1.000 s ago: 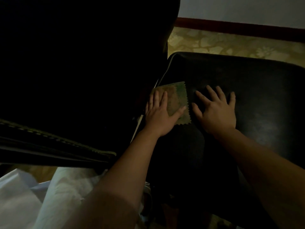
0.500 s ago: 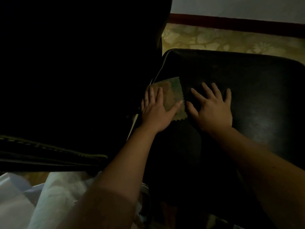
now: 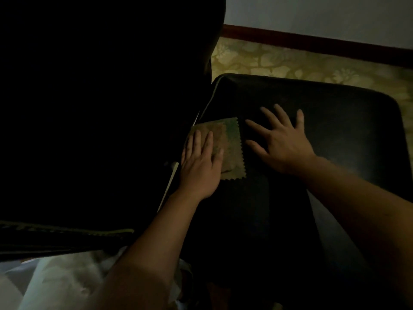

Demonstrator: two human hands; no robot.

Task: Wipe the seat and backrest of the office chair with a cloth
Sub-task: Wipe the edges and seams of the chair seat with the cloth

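the cloth (image 3: pixel 232 148) is a small greenish-brown square with zigzag-cut edges. it lies flat on the seat (image 3: pixel 335 130) of the office chair, at the seat's back edge, right where it meets the backrest (image 3: pixel 100 108). the left hand (image 3: pixel 199 166) presses down on the cloth's left half with the palm flat, the fingers straight and close together, and the thumb stretched out across the fabric; nothing is curled or pinched. the cloth's right strip and its near right corner show bare beyond the hand. the right hand (image 3: pixel 283 142) rests on the seat just beside the cloth's right edge, not on it, with its fingers straight and spread wide and the palm down on the upholstery, holding nothing. the seat is dark, smooth and leather-like, with a faint sheen toward its right side and a thin pale piping (image 3: pixel 210 101) along the back left corner. the backrest fills the left side as an almost black mass in the dim light, and a pale stitched seam (image 3: pixel 67 230) runs along its near edge. beyond the seat's far edge lies a floor (image 3: pixel 290 61) with a yellow-green floral pattern, then a dark red baseboard (image 3: pixel 312 44) under a pale wall (image 3: pixel 312 14). some white fabric (image 3: pixel 55 285) bunches at the lower left, below the left forearm.
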